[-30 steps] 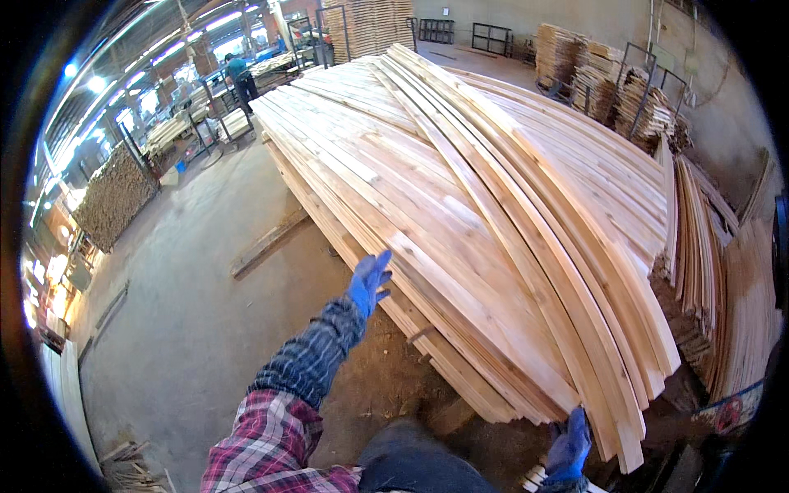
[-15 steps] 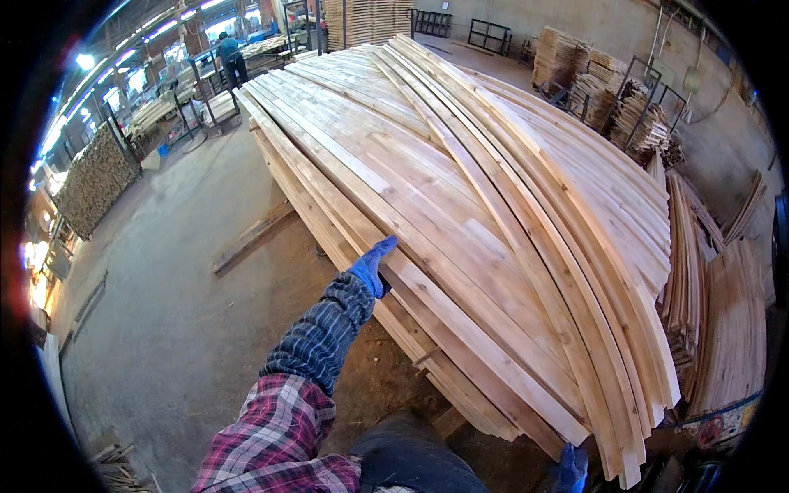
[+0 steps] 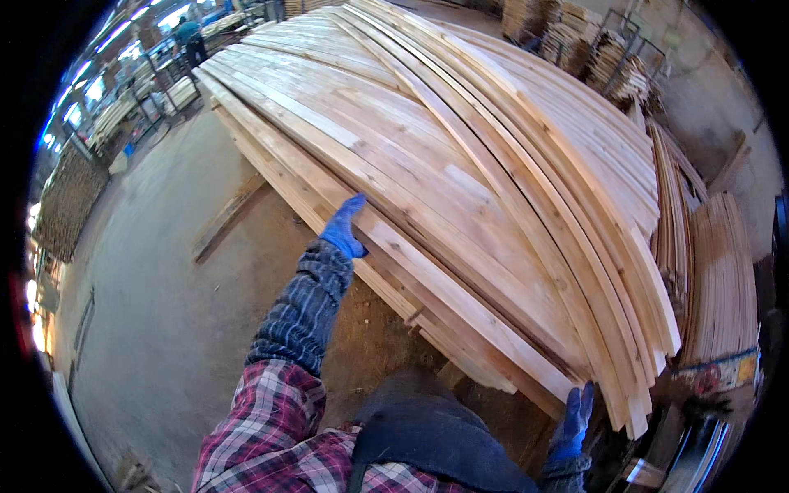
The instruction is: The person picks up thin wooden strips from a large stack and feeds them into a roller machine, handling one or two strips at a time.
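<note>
A long pale wooden board (image 3: 460,283) lies along the near left edge of a broad stack of planks (image 3: 419,156). My left hand (image 3: 344,228), in a blue glove, grips this board by its outer edge, fingers lying over the top. At the board's near right end, my gloved right hand (image 3: 571,423) is upright with fingers stretched and apart, against or just beside the end; contact is hard to tell. A dark gap runs between this board and its neighbour. Several long boards (image 3: 526,189) lie aslant across the stack.
A timber beam (image 3: 230,218) sticks out from beneath the stack over the concrete floor (image 3: 164,304). More plank piles (image 3: 723,279) stand at the right, with others at the far right. Another person (image 3: 190,41) stands at the far left among timber.
The gap between the gripped board and its neighbour has widened, the board shifting towards me. My right hand has come up further into view at the board's end. The whole view has shifted.
</note>
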Demonstrator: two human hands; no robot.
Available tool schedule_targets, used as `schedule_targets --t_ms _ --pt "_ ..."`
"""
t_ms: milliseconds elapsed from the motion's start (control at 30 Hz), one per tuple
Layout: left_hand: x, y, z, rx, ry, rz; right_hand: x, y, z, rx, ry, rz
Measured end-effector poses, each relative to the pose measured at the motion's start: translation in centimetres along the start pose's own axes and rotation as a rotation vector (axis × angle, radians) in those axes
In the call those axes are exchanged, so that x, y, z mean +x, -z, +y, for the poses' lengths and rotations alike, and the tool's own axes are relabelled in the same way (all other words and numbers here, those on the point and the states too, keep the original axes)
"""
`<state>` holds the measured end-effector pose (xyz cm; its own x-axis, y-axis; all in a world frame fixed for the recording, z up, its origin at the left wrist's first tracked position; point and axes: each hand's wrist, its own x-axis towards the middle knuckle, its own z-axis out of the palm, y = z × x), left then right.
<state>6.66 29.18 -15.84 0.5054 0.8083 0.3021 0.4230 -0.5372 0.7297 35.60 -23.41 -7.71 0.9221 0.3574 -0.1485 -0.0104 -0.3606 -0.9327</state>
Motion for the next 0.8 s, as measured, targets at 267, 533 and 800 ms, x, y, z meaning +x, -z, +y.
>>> schedule_targets --t_ms 267,533,800 --pt "1.5 -0.5 4.3 -1.387 0.893 0.110 3.1 1.5 3.6 -0.131 -0.053 0.015" --pt "0.9 0.5 4.5 -1.375 0.801 0.064 2.0 2.3 1.3 -0.272 -0.010 -0.096" --pt "-1.1 -1.5 1.4 -1.445 0.590 0.145 3.8 -3.2 -17.5 -0.888 0.322 -0.965"
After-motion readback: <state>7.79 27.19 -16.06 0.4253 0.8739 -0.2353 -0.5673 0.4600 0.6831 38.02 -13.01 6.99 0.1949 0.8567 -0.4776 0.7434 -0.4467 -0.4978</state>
